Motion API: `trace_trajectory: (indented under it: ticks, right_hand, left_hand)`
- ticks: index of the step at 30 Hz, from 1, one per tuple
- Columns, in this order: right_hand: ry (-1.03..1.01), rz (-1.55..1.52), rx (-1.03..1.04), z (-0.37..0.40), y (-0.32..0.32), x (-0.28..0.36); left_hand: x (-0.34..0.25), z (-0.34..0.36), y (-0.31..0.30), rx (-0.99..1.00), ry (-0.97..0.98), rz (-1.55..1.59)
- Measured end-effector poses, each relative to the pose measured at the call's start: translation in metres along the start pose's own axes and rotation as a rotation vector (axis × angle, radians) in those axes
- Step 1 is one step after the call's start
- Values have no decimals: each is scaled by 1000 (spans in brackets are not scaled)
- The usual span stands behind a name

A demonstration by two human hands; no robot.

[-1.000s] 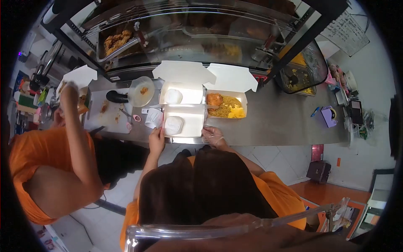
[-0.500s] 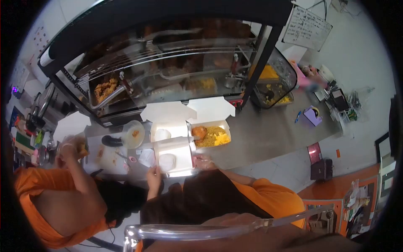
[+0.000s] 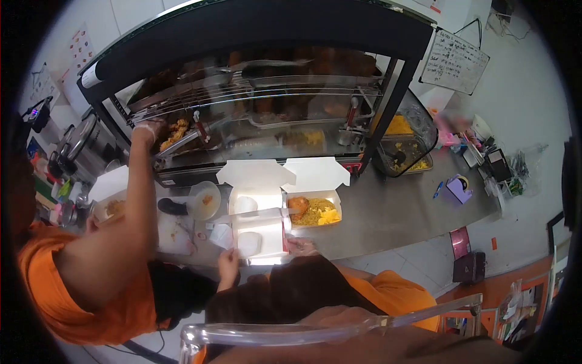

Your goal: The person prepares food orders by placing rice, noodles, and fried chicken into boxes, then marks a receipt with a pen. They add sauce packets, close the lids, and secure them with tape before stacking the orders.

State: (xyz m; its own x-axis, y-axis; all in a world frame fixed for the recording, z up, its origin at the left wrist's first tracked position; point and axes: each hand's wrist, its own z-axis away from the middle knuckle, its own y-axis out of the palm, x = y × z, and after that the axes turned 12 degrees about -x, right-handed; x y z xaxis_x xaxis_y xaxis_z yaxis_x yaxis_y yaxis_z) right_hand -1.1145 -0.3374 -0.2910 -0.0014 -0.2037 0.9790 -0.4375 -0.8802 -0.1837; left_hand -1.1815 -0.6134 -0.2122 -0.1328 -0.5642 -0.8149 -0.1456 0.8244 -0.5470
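So the near takeaway box (image 3: 271,242) is parked right at the front edge of the steel counter (image 3: 388,209), with a white wrapped bundle (image 3: 249,244) in its left half. Its left wall is pinched by the left hand (image 3: 228,265). Its right side is touched by the right hand (image 3: 301,246), though the grip can't be made out tbh. Just behind, a second open box (image 3: 268,200) is flanked by a filled food box (image 3: 316,173). Along the counter's back edge, a glass food warmer (image 3: 273,36) is placed.
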Motion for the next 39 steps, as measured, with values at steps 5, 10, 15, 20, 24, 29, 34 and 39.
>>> trace_trajectory:
  ticks: [5, 10, 15, 20, 24, 29, 34, 39]
  right_hand:
    - [291, -175, -116, -22, -3, 34]
    - [-292, 31, -776, -114, -86, 143]
    - [-722, 394, -1036, -259, -221, 329]
    - [-79, 773, -860, -339, -266, 375]
    - [-110, 1327, -692, -349, -264, 389]
    - [-1002, 1270, -940, -386, -274, 395]
    - [-697, 1387, -854, -416, -281, 398]
    - [-761, 1245, -968, -420, -279, 377]
  left_hand:
    - [6, -1, 1, -5, 32, -27]
    - [-28, 5, -35, 7, -10, 91]
    - [-13, 26, -59, 32, -21, 43]
    - [-12, 38, -71, 19, 26, -10]
    - [-30, 52, -78, -2, -204, 127]
    - [10, 61, -81, -48, -37, -70]
    - [-1, 65, -79, -81, -72, -17]
    - [-31, 60, -74, -31, -112, 96]
